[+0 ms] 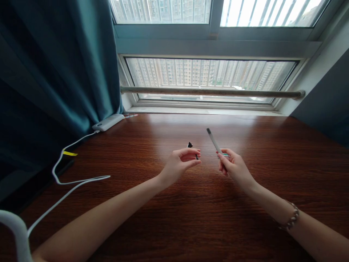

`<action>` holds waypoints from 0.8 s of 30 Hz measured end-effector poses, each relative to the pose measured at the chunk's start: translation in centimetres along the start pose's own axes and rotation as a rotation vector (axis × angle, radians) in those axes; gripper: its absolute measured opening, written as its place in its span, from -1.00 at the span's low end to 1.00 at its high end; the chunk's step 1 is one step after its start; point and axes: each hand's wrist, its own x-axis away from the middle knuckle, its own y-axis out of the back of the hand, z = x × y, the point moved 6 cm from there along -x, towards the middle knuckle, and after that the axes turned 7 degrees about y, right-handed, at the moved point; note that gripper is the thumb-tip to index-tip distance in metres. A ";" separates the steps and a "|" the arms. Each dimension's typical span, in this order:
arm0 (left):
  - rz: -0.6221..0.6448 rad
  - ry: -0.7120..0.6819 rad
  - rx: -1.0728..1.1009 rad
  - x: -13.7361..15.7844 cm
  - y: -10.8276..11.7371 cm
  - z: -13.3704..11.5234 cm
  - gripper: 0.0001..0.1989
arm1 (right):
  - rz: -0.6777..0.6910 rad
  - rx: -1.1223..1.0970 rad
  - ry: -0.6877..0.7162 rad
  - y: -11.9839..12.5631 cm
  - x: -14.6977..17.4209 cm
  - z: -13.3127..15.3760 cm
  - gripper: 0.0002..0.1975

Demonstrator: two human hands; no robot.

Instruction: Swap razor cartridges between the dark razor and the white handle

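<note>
My left hand [183, 161] is raised a little over the brown wooden desk, its thumb and fingers closed round a slim black item [190, 145]. One dark end sticks up behind the fingers and another bit shows between fingertips and thumb; its kind is unclear. To the right, my right hand [235, 165] grips a pen [214, 141] with a pale translucent barrel and a dark tip, which slants up and to the left. A small green-blue piece [226, 155] shows by the right fingers, partly hidden. The two hands are apart.
Underneath lies the wood-grain desk [163, 225]. A white power strip [109, 122] sits at the back left by the blue curtain [81, 65], its white cable [58, 163] looping along the left side. Beyond the desk is a window with a metal rail [212, 92].
</note>
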 end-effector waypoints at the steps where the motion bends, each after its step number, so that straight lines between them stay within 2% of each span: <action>1: -0.001 0.009 0.003 0.0 0.0 0.1 -0.68 | 0.023 0.098 0.009 -0.2 0.1 0.0 -0.76; 5: -0.006 0.006 0.035 -0.1 0.1 0.2 -0.57 | -0.003 0.582 0.091 0.4 0.1 0.4 -0.82; 7: -0.007 -0.024 0.048 -0.2 0.1 0.3 -0.50 | -0.017 0.701 0.133 0.5 0.1 0.5 -0.81; 10: 0.006 -0.066 0.052 -0.3 0.0 0.5 -0.43 | 0.003 0.759 0.193 0.2 0.1 0.5 -0.84; 13: 0.026 -0.071 0.051 -0.2 -0.2 0.6 -0.42 | 0.046 0.798 0.243 -0.3 0.3 0.3 -0.73; 16: 0.037 -0.061 0.053 0.1 -0.6 0.4 -0.40 | 0.078 0.863 0.281 -0.6 0.4 0.2 -0.71; 19: 0.058 -0.060 0.059 0.4 -1.1 -0.1 -0.46 | 0.077 0.934 0.291 -0.5 0.4 0.1 -0.71; 22: 0.137 0.019 0.106 0.6 -1.8 0.0 -0.59 | 0.085 0.995 0.284 -0.4 0.3 0.1 -0.74; 24: 0.183 0.075 0.160 0.7 -2.2 0.2 -0.59 | 0.089 1.035 0.281 -0.4 0.3 0.1 -0.74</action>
